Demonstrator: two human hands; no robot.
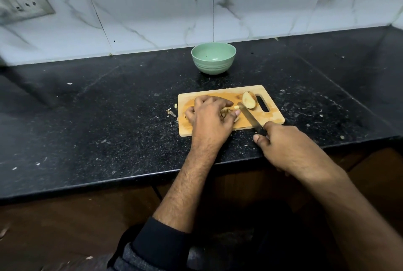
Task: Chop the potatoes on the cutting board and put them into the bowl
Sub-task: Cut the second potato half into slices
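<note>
Left hand (210, 116) curls over pale potato pieces (226, 112) mid-board on the wooden cutting board (270, 116), right hand (283, 148) grips the steel knife (250, 117) whose blade angles up-left toward them, a smooth oval potato half (248, 103) lies cut-face up by the handle slot, and the ribbed green bowl (213, 58) waits behind.

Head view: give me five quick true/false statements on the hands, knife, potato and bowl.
1. The right hand grips the knife. True.
2. The green bowl is full of potato pieces. False: no potato shows in it.
3. The left hand covers cut potato pieces on the cutting board. True.
4. The potato half lies on the counter. False: it lies on the board near the handle slot.
5. The bowl stands on the board. False: it stands on the counter behind it.
</note>
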